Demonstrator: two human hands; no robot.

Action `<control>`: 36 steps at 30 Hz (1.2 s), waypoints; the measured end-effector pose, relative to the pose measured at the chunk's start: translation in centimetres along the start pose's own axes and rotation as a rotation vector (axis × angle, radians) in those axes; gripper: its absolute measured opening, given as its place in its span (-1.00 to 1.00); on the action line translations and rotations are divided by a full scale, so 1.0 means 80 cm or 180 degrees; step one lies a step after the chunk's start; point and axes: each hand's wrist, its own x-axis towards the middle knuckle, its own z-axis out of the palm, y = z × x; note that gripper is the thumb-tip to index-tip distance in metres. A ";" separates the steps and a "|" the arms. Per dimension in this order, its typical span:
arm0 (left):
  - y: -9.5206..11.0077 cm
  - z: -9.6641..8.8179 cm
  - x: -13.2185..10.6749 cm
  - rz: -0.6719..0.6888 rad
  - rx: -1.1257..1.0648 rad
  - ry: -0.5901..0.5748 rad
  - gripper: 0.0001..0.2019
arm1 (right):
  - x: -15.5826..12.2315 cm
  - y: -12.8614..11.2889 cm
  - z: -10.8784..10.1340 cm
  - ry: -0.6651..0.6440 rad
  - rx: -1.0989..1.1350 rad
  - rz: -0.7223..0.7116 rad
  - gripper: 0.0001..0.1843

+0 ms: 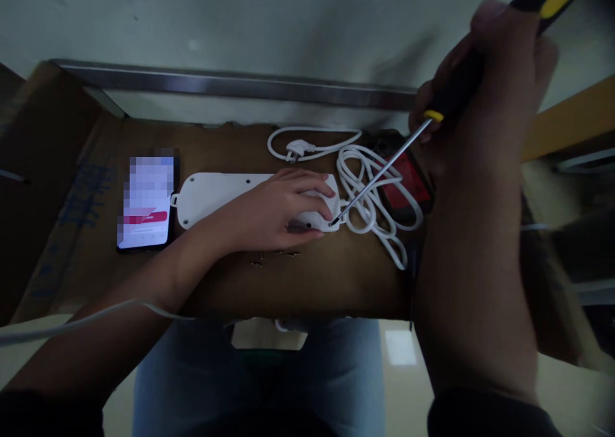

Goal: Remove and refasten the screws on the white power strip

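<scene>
A white power strip (218, 190) lies with its screw-holed back facing up on the brown cardboard. My left hand (293, 203) holds it down near its right end, fingers curved over the top and thumb along the near edge. Up at the right, my right hand (494, 78) is wrapped around the black-and-yellow handle of a screwdriver (384, 169). Its long shaft slants down to the left, and the tip meets the screw hole at the strip's near right corner. Several small screws (257, 264) lie on the cardboard just below my left hand.
A lit smartphone (147, 203) lies left of the strip. The white cord (369, 193) is coiled on the right, its plug (298, 148) behind the strip. Under the coil sits a red and black object (408, 184). A metal rail (240, 86) borders the back.
</scene>
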 end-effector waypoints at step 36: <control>-0.004 0.009 -0.002 0.0353 0.0250 0.0193 -0.86 | -0.014 -0.025 0.009 0.0006 -0.0052 -0.0298 -0.62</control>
